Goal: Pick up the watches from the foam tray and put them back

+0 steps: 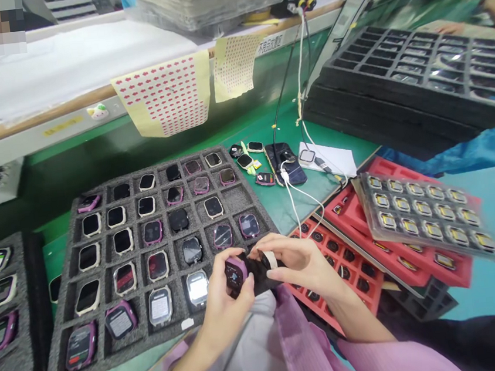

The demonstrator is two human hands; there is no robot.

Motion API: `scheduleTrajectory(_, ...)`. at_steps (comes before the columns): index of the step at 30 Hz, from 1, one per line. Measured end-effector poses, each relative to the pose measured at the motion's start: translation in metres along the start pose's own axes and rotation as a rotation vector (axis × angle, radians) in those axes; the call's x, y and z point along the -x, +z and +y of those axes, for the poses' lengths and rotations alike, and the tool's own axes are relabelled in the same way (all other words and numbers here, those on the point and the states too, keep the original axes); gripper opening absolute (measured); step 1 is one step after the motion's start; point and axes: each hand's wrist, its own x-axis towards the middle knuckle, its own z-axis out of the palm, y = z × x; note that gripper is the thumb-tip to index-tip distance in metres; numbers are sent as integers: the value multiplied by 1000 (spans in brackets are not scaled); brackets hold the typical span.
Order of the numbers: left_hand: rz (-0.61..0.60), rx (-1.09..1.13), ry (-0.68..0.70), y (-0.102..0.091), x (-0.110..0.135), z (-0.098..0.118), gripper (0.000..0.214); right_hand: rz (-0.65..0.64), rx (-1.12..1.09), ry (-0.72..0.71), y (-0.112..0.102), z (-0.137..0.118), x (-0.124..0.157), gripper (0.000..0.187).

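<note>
My left hand point(226, 300) is closed around a purple smartwatch body point(235, 273) with a dark screen, held just off the near right corner of the grey foam tray point(78, 360). My right hand point(297, 260) pinches a small pale ring-shaped part point(269, 259) right beside the watch. Both hands meet above the green bench edge. The foam tray holds several watch bodies in purple, white and black, one per pocket.
A second foam tray point(31, 291) with watches lies at far left. Red trays point(357, 215) with small parts and a clear tray point(427, 214) of yellow parts sit right. A phone point(285, 164), loose watches and white cables lie behind. Black trays point(398, 104) stack at back right. Another person's blue sleeve point(469, 150) is there.
</note>
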Motion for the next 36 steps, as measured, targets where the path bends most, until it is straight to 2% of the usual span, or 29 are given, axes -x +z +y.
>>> scheduleTrajectory(3, -10, -6, -8, 0, -1, -1, 33, 1, 0, 8, 0, 0, 1, 33)
scheduleTrajectory(6, -11, 32, -41, 1, -1, 0, 34, 32, -29, 75, 0, 0, 3, 35)
scheduleTrajectory(11, -61, 262, -111, 2, -3, 2, 50, 64, -138, 189, 1, -3, 5, 40)
scheduleTrajectory(17, -123, 401, -125, 0, -4, 3, 39, 146, -326, 265, 2, -2, 6, 39)
scheduleTrajectory(22, -142, 400, -135, 0, -3, 3, 37, 177, -371, 278, 3, 0, 5, 41)
scheduleTrajectory(36, -154, 329, -118, 0, -3, 5, 35, 176, -302, 256, 6, 0, 6, 41)
